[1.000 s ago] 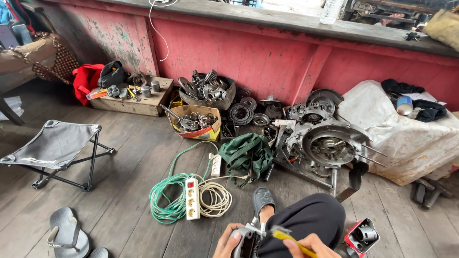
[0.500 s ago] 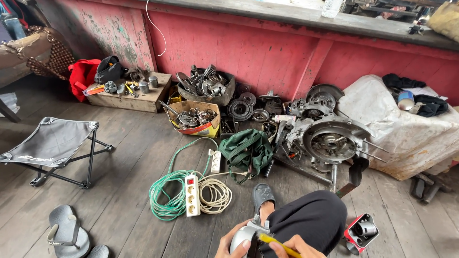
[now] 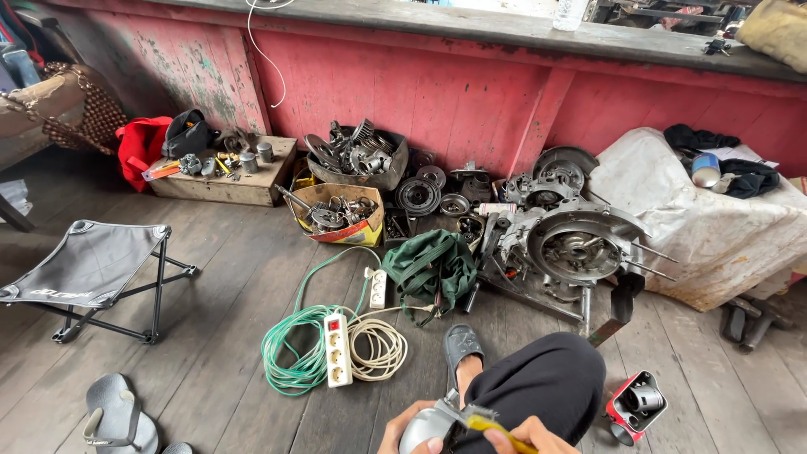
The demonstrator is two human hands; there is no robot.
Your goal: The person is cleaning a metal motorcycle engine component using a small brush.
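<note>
At the near edge of the floor, the left hand [image 3: 409,430] is gripping a rounded grey metal part [image 3: 426,427], while the right hand [image 3: 528,435] is closing on a yellow-handled brush [image 3: 479,417] laid against it. Brushing looks underway; the part is still dull.

You're in a rough engine-repair workshop: worn plank floor [image 3: 210,277], peeling red wall [image 3: 471,92]. An engine crankcase [image 3: 576,248] sits on the floor, with a tub of gears [image 3: 357,155], a cardboard box of parts [image 3: 336,214], a wooden tray of small parts [image 3: 227,168], and an extension cord with power strip [image 3: 336,349].
</note>
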